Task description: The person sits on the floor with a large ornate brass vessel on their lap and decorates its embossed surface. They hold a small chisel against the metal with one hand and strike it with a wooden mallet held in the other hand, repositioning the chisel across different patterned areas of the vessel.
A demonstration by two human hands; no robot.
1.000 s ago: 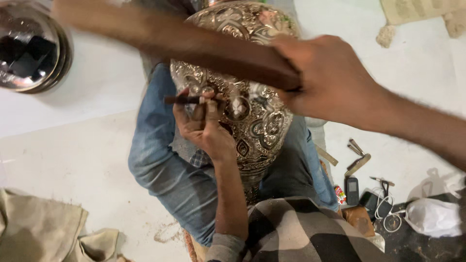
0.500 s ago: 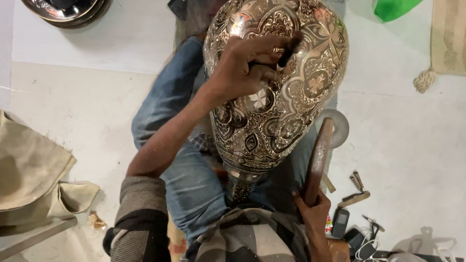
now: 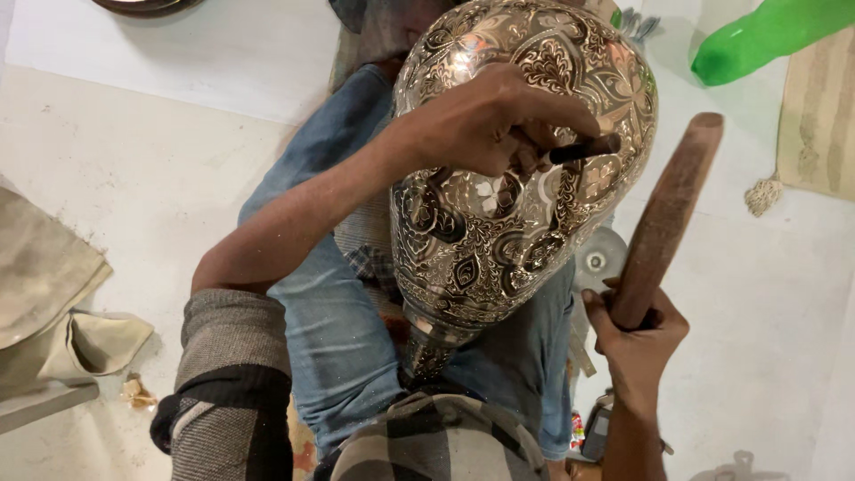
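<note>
A large engraved metal vase (image 3: 499,240) with floral patterns lies across my lap on my blue jeans (image 3: 334,321), its narrow neck pointing toward me. My left hand (image 3: 485,120) rests on the vase's upper side and grips a short dark chisel (image 3: 583,149), whose tip touches the metal. My right hand (image 3: 634,343) is to the right of the vase, closed around the lower end of a wooden mallet stick (image 3: 668,218) held upright and apart from the chisel.
A green plastic bottle (image 3: 766,36) lies at the top right beside a beige mat with a tassel (image 3: 815,116). Folded beige cloth (image 3: 53,303) sits at the left. Small tools and a phone (image 3: 595,432) lie by my right knee on the pale floor.
The view has shifted. My left hand has moved higher on the vase with the chisel. The wooden stick in my right hand has risen from low beside the vase to upright.
</note>
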